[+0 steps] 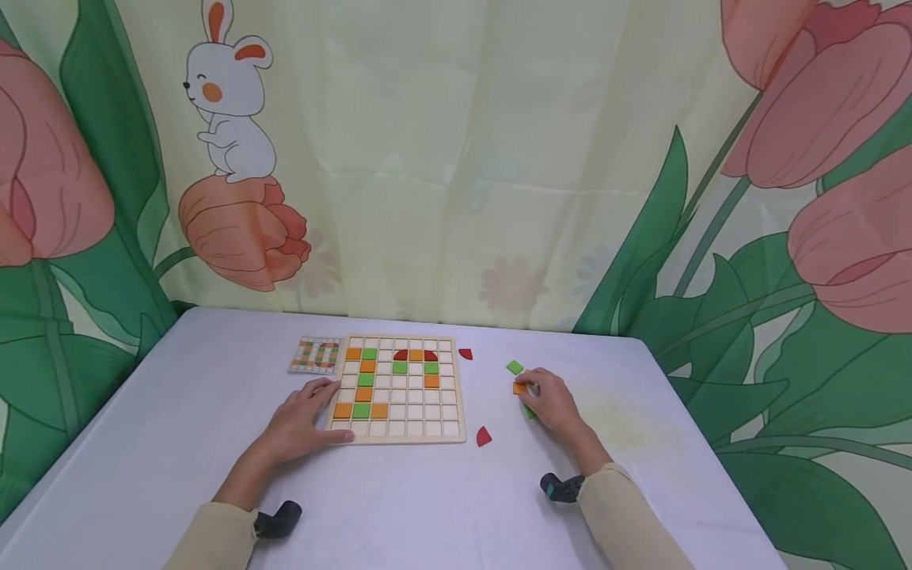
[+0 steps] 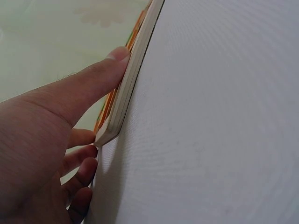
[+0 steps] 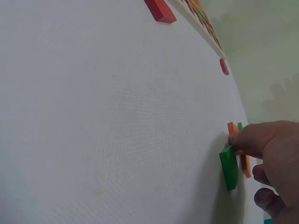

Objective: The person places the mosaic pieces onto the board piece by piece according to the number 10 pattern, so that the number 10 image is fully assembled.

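Observation:
A wooden grid board [image 1: 409, 428] lies on the table with orange and green square tiles and red quarter-round tiles in some cells. My left hand [image 1: 299, 423] rests at its near left corner, the straight thumb on the front rim and the loosely bent fingers along the left side. To the right of the board, my right hand [image 1: 552, 402] pinches an orange tile [image 1: 519, 389] between thumb and forefinger, low over the tabletop. One green tile [image 1: 514, 367] lies just beyond these fingertips. Another green tile [image 3: 229, 168] stands out close under the hand, beside a second orange tile [image 3: 245, 166].
A small pattern card [image 1: 314, 355] with a coloured grid lies against the board's left side. Two loose red quarter-round tiles, one near [image 1: 484, 436] and one far [image 1: 465, 354], lie right of the board. A printed curtain [image 1: 456, 158] hangs behind the white-covered table [image 1: 420, 507].

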Motion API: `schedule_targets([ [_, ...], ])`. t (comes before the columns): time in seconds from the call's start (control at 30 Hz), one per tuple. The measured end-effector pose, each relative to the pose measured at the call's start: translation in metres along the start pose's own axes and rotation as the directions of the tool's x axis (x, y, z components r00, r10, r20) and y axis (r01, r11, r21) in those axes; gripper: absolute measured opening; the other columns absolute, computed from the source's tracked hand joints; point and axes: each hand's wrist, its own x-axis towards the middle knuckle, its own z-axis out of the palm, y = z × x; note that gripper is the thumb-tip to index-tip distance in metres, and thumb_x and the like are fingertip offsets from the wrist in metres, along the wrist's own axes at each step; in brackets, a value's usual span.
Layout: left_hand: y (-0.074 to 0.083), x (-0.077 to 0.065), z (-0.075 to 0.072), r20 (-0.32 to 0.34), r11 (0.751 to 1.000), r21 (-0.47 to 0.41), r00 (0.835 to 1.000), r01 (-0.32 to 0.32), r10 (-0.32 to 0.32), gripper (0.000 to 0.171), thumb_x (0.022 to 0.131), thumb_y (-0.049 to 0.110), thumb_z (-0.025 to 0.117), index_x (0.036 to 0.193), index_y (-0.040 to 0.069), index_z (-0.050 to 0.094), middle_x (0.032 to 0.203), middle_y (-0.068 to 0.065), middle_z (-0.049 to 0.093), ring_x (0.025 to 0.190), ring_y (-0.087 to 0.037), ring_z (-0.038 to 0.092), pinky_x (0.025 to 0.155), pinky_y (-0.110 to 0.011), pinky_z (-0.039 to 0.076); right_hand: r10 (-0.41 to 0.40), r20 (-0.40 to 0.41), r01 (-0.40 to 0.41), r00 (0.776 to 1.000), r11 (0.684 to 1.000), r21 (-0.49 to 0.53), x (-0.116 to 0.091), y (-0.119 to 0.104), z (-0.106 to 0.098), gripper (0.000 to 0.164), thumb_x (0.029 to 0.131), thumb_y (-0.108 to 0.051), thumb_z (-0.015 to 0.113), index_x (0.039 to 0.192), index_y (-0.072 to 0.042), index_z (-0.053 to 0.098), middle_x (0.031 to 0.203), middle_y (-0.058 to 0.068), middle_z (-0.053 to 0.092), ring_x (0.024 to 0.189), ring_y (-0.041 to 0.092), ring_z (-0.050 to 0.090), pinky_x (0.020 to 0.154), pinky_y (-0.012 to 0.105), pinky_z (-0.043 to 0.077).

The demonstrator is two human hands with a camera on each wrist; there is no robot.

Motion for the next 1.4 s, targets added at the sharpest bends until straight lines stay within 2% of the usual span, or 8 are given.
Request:
schedule_targets([
  [0.17, 0.000, -0.001, 0.000, 0.004, 1.000, 0.002, 1.000, 0.006, -0.006, 0.105, 0.068, 0.064, 0.076, 0.149, 0.010, 0.036, 0.150, -0.018, 0.034, 0.126, -0.039, 0.040, 0.100, -0.062, 0.037, -0.003, -0.004, 0.003, 1.000, 1.000, 0.008, -0.001, 0.000, 0.000, 0.026, 0.086, -0.010, 0.072, 0.111, -0.011, 0.071, 0.117, 0.009, 0.065, 0.112, 0.027, 0.058, 0.098, 0.045, 0.050],
  [0.47, -0.001, -0.001, 0.001, 0.004, 1.000, -0.010, 1.000, 0.007, -0.007, 0.106, 0.068, 0.063, 0.077, 0.150, 0.010, 0.035, 0.151, -0.018, 0.034, 0.127, -0.040, 0.039, 0.100, -0.062, 0.037, -0.046, -0.038, 0.048, 0.998, 0.998, 0.036, -0.005, -0.009, 0.007, 0.023, 0.083, -0.012, 0.075, 0.106, -0.009, 0.072, 0.111, 0.008, 0.069, 0.106, 0.026, 0.059, 0.094, 0.045, 0.052],
  [0.73, -0.003, -0.002, 0.001, -0.009, 1.000, 0.002, 1.000, -0.003, 0.003, 0.104, 0.068, 0.061, 0.078, 0.149, 0.010, 0.037, 0.149, -0.018, 0.036, 0.127, -0.040, 0.040, 0.101, -0.062, 0.036, -0.060, -0.029, 0.063, 0.998, 0.994, 0.090, 0.000, -0.033, 0.019, 0.016, 0.085, -0.017, 0.074, 0.101, -0.016, 0.073, 0.107, 0.001, 0.069, 0.105, 0.020, 0.059, 0.091, 0.039, 0.053],
  [0.9, -0.002, -0.003, 0.000, -0.008, 1.000, 0.000, 1.000, -0.002, 0.002, 0.105, 0.068, 0.062, 0.078, 0.149, 0.010, 0.036, 0.150, -0.018, 0.035, 0.128, -0.040, 0.040, 0.101, -0.062, 0.036, -0.072, 0.004, 0.072, 0.997, 0.992, 0.101, 0.003, -0.054, 0.024, 0.017, 0.086, -0.020, 0.073, 0.103, -0.020, 0.073, 0.108, -0.002, 0.069, 0.102, 0.016, 0.058, 0.088, 0.035, 0.053],
  [1.07, -0.001, -0.003, 0.000, -0.009, 1.000, -0.003, 1.000, -0.007, 0.007, 0.104, 0.069, 0.061, 0.077, 0.149, 0.010, 0.036, 0.149, -0.018, 0.036, 0.127, -0.040, 0.040, 0.101, -0.062, 0.036, -0.102, 0.033, 0.098, 0.994, 0.989, 0.111, 0.007, -0.071, 0.031, 0.018, 0.086, -0.022, 0.073, 0.104, -0.021, 0.072, 0.110, -0.003, 0.068, 0.105, 0.016, 0.057, 0.090, 0.035, 0.053],
  [1.23, -0.001, -0.002, 0.000, -0.010, 1.000, 0.002, 1.000, -0.011, 0.011, 0.104, 0.069, 0.062, 0.077, 0.149, 0.011, 0.036, 0.149, -0.018, 0.036, 0.127, -0.040, 0.040, 0.101, -0.062, 0.036, -0.150, 0.032, 0.145, 0.988, 0.982, 0.123, 0.008, -0.083, 0.036, 0.017, 0.087, -0.021, 0.072, 0.103, -0.020, 0.073, 0.112, -0.002, 0.068, 0.099, 0.016, 0.056, 0.087, 0.033, 0.053],
  [1.4, 0.000, -0.002, -0.001, -0.004, 1.000, -0.001, 1.000, -0.005, 0.005, 0.105, 0.068, 0.062, 0.077, 0.149, 0.010, 0.036, 0.150, -0.018, 0.036, 0.126, -0.039, 0.041, 0.101, -0.061, 0.037, -0.145, 0.044, 0.138, 0.989, 0.981, 0.133, 0.008, -0.091, 0.041, 0.014, 0.087, -0.021, 0.072, 0.101, -0.023, 0.073, 0.113, -0.002, 0.066, 0.096, 0.016, 0.053, 0.083, 0.031, 0.052],
])
